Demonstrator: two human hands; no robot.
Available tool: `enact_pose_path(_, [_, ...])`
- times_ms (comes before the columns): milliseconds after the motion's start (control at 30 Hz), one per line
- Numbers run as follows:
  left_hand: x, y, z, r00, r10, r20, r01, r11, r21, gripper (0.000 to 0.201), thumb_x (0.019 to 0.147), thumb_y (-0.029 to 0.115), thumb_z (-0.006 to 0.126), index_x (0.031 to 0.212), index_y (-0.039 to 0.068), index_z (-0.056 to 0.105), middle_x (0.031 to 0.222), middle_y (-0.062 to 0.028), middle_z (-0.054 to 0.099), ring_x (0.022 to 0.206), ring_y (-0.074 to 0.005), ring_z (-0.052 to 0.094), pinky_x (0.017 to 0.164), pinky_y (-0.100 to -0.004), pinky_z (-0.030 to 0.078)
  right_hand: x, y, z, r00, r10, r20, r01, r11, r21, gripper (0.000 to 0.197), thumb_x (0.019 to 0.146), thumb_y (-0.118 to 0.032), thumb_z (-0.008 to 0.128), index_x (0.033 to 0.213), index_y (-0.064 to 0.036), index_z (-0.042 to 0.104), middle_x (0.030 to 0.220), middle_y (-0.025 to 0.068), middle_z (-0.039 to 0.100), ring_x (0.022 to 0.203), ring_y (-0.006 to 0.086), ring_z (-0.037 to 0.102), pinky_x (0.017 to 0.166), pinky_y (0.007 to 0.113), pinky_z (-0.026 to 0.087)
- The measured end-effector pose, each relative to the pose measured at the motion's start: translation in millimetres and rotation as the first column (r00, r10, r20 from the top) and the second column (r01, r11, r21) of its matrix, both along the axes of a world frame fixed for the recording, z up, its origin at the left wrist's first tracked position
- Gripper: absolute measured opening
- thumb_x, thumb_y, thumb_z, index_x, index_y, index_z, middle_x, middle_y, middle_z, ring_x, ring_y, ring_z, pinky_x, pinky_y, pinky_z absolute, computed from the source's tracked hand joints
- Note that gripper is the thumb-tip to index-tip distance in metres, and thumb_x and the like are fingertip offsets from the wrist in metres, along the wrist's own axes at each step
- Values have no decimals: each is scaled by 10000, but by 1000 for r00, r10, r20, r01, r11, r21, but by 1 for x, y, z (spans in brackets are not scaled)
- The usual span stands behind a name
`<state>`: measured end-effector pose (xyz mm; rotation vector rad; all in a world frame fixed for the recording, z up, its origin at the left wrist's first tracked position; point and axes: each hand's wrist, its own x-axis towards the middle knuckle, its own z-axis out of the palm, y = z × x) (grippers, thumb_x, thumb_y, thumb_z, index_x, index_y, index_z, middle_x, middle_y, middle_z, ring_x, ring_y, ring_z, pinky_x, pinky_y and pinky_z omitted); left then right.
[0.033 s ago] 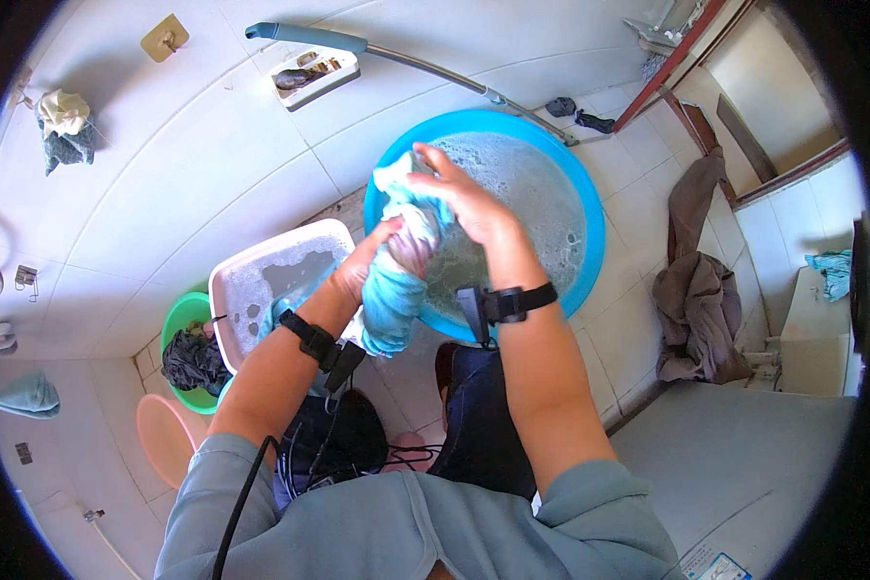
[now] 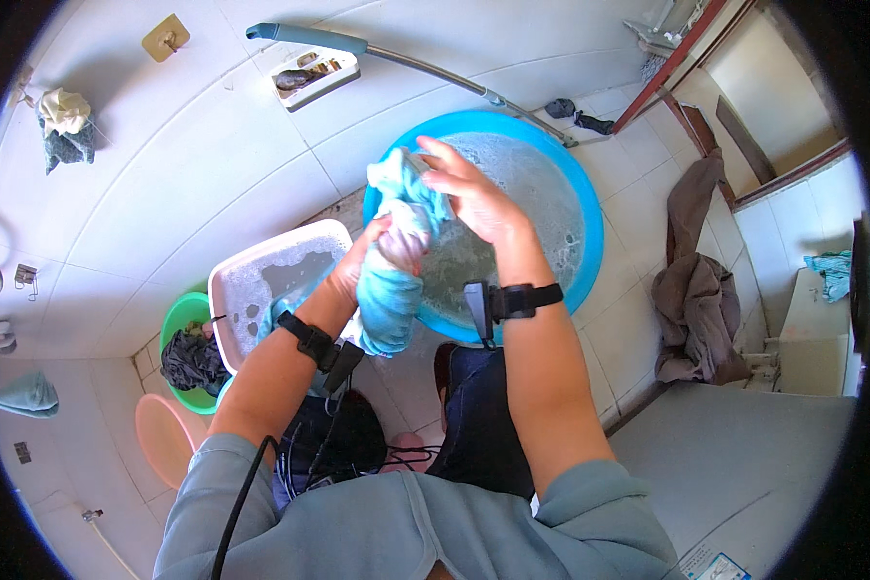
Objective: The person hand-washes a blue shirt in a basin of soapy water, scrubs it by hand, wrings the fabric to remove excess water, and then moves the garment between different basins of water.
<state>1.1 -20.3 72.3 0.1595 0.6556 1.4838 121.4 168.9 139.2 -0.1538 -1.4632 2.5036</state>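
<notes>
Left hand (image 2: 360, 261) gripping, a person holds twisted blue cloth (image 2: 389, 304) (paler mid-length) by a sudsy blue tub (image 2: 593, 242); the right hand (image 2: 478, 205) spreads loosely near its upper end.

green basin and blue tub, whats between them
The sudsy pale rectangular basin lies between the green basin and blue tub, shown in the head view.

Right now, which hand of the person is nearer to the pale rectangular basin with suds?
Left. The left hand, gripping the blue cloth, appears close by the right edge of the pale basin. The right hand is farther right, above the blue tub.
</notes>
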Motion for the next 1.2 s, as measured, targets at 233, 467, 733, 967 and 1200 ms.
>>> enact_pose_path(233, [-1, -5, -14, 911, -246, 330, 170, 955, 242, 657, 976, 602, 347, 1302, 52, 501, 988, -204, 613, 655, -299, 617, 520, -383, 517, -21, -35, -22, 993, -47, 105, 60, 991, -120, 792, 765, -330, 808, 1421, -84, 439, 1357, 137, 527, 1221, 241, 532, 1008, 380, 431])
enact_pose_path(467, [7, -6, 27, 990, -117, -75, 107, 987, -118, 685, 923, 628, 507, 1181, -1, 593, 940, -171, 664, 765, -242, 663, 691, -347, 559, -25, -30, -32, 926, -165, 340, 211, 972, -102, 282, 756, -152, 758, 970, 12, 672, 876, 91, 691, 762, 191, 667, 700, 331, 541])
enact_pose_path(733, [9, 22, 22, 347, -395, -851, 205, 917, -342, 479, 801, 317, 731, 1150, 10, 621, 1036, -130, 684, 910, -223, 647, 859, -359, 493, -43, -41, -67, 857, -311, 412, 196, 934, 298, 348, 700, -114, 725, 1005, 41, 662, 903, 146, 708, 761, 250, 689, 691, 388, 549])
enact_pose_path(967, [34, 37, 9, -97, -544, -833, -194, 832, -520, 900, 732, 510, 730, 1289, -128, 424, 1122, -320, 622, 1051, -400, 633, 881, -452, 505, -40, -37, -68, 692, -641, 334, 47, 501, 864, 379, 719, -240, 744, 1011, -14, 658, 992, 203, 702, 949, 338, 681, 816, 425, 524])
enact_pose_path(1200, [-18, -18, 39, 196, -228, -954, -215, 939, -268, 778, 745, 387, 808, 1184, -108, 400, 903, -198, 653, 865, -265, 666, 786, -369, 530, -40, -54, -35, 855, -456, 247, 382, 876, 296, 595, 714, -349, 815, 1137, 0, 584, 1044, 170, 685, 948, 294, 675, 819, 373, 525])
